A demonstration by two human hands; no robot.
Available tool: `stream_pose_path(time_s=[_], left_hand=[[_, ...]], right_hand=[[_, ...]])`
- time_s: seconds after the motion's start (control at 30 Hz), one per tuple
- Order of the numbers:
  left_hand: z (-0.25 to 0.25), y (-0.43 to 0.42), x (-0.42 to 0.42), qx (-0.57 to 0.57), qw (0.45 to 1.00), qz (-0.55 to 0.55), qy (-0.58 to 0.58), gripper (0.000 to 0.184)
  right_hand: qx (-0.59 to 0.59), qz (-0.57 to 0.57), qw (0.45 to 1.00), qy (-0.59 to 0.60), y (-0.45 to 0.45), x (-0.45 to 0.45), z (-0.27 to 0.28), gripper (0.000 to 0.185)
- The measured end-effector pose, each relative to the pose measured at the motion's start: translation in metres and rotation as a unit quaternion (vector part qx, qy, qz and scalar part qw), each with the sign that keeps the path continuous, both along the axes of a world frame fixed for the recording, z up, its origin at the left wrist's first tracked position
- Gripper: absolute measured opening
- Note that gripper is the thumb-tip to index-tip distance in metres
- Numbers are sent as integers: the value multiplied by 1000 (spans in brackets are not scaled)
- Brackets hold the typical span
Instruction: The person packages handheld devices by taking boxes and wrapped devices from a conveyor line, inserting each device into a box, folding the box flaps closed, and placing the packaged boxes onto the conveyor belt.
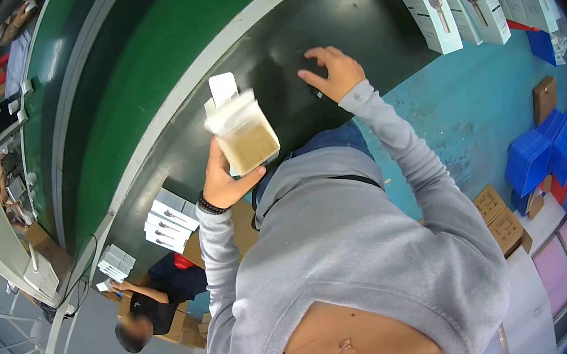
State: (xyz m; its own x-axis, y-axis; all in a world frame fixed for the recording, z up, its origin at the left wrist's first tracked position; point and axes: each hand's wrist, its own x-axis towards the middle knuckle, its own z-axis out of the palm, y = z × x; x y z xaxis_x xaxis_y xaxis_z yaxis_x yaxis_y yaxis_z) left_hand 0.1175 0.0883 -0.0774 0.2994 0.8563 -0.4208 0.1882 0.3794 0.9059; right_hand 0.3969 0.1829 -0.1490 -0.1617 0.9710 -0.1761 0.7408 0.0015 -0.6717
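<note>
While left grip (pixel 224 182) is clasping carton (pixel 251 142), right grip (pixel 340 74) is gaping | seemingly light, crushable; flap (pixel 231 111) blurring | mid-body suiting hold

Open box (pixel 251 142): white outside, cream to tan inside. Tabletop (pixel 365 32): near-black, greenish cast. Sweatshirt (pixel 362 238): plain grey; bracelet (pixel 212 205): black. Floor (pixel 424 114): turquoise (darker stains visible). Standing cartons (pixel 439 13): white, dark printed motif. Bins (pixel 531 162): blue.
</note>
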Motion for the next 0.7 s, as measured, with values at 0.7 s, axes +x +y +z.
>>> stream_pose_path(time_s=[0.7], left_hand=[[-13, 0, 48, 117, 986, 51, 110, 77]], right_hand=[[7, -5, 913, 407, 16, 10, 126, 9]])
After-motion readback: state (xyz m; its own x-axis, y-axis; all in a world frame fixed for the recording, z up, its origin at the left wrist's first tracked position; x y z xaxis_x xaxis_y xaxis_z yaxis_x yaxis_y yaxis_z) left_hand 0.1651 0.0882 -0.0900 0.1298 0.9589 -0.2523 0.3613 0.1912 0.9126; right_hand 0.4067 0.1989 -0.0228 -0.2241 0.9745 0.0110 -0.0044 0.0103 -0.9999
